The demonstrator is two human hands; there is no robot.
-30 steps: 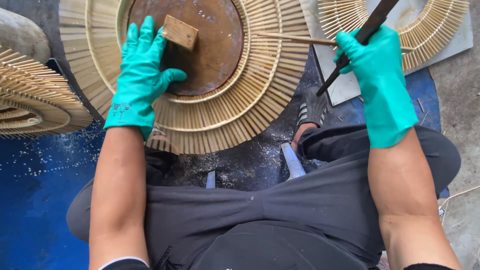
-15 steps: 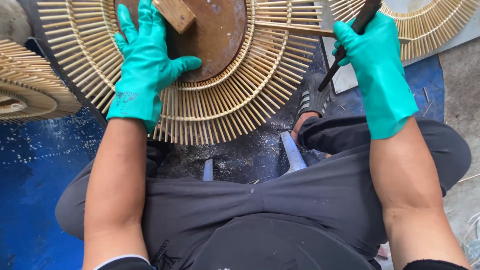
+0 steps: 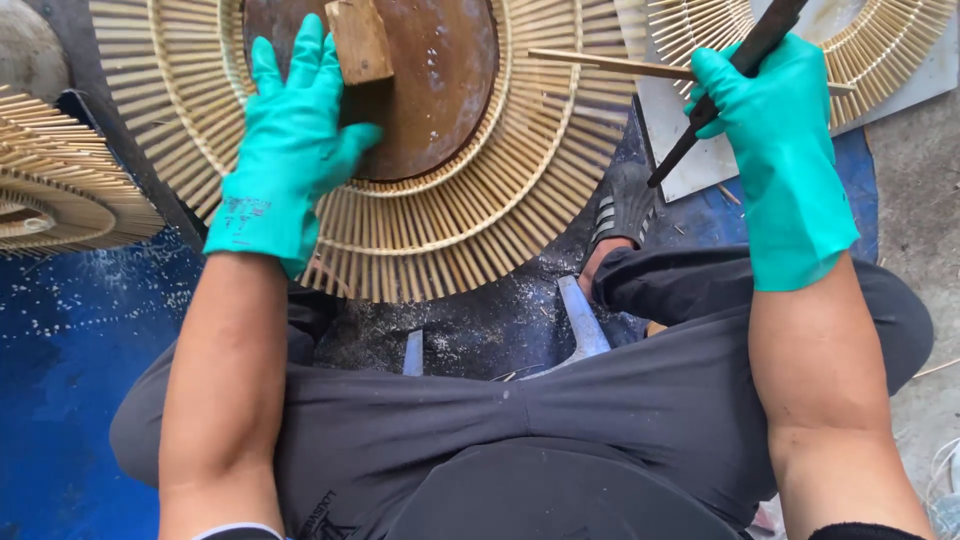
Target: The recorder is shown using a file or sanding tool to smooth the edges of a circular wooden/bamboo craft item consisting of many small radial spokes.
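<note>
1. The right hand point(image 3: 775, 150) is closing its grip around a dark blade point(image 3: 735, 75) and a thin bamboo stick point(image 3: 610, 64)
2. The left hand point(image 3: 295, 150) is lying spread, pressing the bamboo ring point(image 3: 470, 235) beside a wooden block point(image 3: 360, 40) on the rusty disc point(image 3: 440, 90)
3. If that pressure is easing, the ring could be shifting and slats springing loose

Round bamboo-slat ring point(image 3: 470, 225) flat; dark blade point(image 3: 735, 75) tilted.

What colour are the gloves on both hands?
Teal green, on the left hand and the right hand; the head view shows them clearly.
</note>
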